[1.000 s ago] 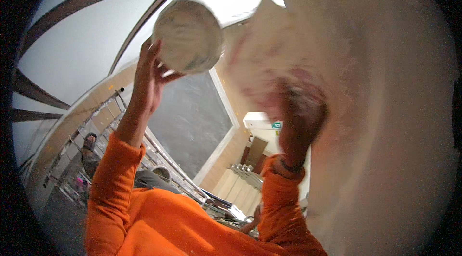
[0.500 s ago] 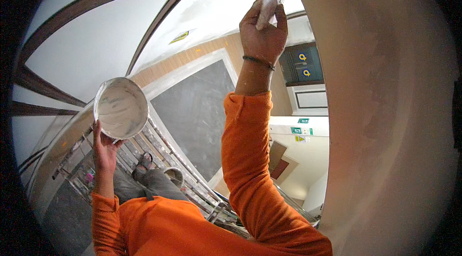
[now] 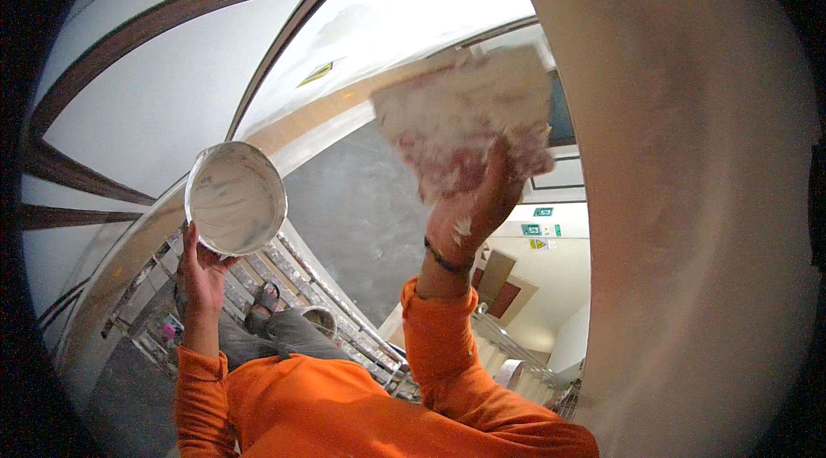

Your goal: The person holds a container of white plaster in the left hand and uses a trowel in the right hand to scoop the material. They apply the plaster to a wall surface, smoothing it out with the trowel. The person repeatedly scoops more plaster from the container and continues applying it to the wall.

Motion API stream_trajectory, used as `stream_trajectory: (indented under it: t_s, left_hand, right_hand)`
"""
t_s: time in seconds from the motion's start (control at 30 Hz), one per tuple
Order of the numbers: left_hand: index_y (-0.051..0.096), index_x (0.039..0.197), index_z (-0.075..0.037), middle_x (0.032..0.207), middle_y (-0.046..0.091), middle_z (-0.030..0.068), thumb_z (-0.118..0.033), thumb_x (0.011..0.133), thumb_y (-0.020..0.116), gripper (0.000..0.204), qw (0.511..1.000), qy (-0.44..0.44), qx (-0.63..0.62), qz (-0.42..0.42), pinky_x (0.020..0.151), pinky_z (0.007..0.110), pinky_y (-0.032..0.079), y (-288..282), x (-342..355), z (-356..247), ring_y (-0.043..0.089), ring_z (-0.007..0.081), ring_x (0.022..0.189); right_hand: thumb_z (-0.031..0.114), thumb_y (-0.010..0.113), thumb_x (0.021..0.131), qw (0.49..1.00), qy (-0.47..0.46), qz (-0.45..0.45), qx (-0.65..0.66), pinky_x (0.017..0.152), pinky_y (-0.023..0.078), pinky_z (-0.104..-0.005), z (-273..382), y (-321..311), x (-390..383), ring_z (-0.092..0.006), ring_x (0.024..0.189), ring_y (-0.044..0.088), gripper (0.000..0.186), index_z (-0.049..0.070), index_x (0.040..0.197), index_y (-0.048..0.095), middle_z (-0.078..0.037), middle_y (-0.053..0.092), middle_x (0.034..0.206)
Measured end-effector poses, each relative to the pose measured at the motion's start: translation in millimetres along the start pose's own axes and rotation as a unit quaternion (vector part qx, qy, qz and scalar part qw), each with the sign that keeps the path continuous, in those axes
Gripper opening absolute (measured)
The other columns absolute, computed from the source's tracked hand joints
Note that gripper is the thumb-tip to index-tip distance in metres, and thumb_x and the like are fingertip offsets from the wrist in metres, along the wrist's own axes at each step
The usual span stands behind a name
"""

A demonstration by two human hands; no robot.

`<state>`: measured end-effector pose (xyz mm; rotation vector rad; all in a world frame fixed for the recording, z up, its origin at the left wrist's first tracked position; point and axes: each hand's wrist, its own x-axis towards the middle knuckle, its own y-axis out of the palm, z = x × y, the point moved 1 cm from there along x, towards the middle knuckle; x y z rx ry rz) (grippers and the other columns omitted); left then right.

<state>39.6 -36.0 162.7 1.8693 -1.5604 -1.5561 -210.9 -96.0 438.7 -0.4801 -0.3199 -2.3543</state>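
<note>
My left hand (image 3: pixel 204 279) grips a round bucket (image 3: pixel 194 172) from below at its near side, thumb on the outer wall. Pale filler paste (image 3: pixel 237 204) is smeared inside it. In my right hand (image 3: pixel 471 215) is a wide, flat putty knife (image 3: pixel 482 101), its broad face coated with pale paste and blurred by motion. The fingers wrap round its near edge, and a dab of paste sticks to the hand. The knife is to the left of the plastered wall (image 3: pixel 688 157), which carries darker patches; whether they touch, I cannot tell.
My feet are on a paint-spattered slatted platform (image 3: pixel 288 267), with a second bucket (image 3: pixel 320 318) by one foot. Below lies a dark grey floor (image 3: pixel 344 208). A stair railing (image 3: pixel 520 355) shows at lower right. Dark-trimmed white panelling (image 3: pixel 155 71) spans the left.
My right hand has come down from high beside the wall, and the putty knife has turned from edge-on to showing its broad face. The bucket has shifted slightly right in view.
</note>
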Motion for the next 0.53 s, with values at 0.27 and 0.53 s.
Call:
stream_trajectory:
  t_s: [0.27, 0.53]
  left_hand:
    - [0.032, 0.145, -0.017, 0.141, 0.046, 0.0099, -0.047, 0.097, 0.046, 0.059, 1.000, -0.014, 0.024, -0.002, 0.090, 0.043, 0.051, 1.7, 3.7, -9.0, 0.052, 0.0260, 0.122]
    - [0.034, 0.146, -0.014, 0.145, 0.043, 0.0107, -0.054, 0.092, 0.052, 0.070, 1.000, -0.020, 0.008, -0.009, 0.099, 0.050, 0.044, -10.3, 16.0, -3.8, 0.047, 0.0284, 0.127]
  right_hand:
    - [0.013, 0.061, 0.091, 0.966, -0.250, 0.049, -0.034, 0.080, 0.051, -0.0342, 9.5, 102.6, 67.9, -0.0211, 0.092, 0.061, 0.036, -0.006, 0.119, 0.049, -0.015, 0.060, 0.111]
    - [0.012, 0.056, 0.093, 0.910, -0.357, 0.005, -0.209, 0.102, 0.038, -0.0437, -12.9, 120.2, 105.4, -0.0362, 0.116, 0.053, 0.047, -0.011, 0.131, 0.041, -0.030, 0.050, 0.129]
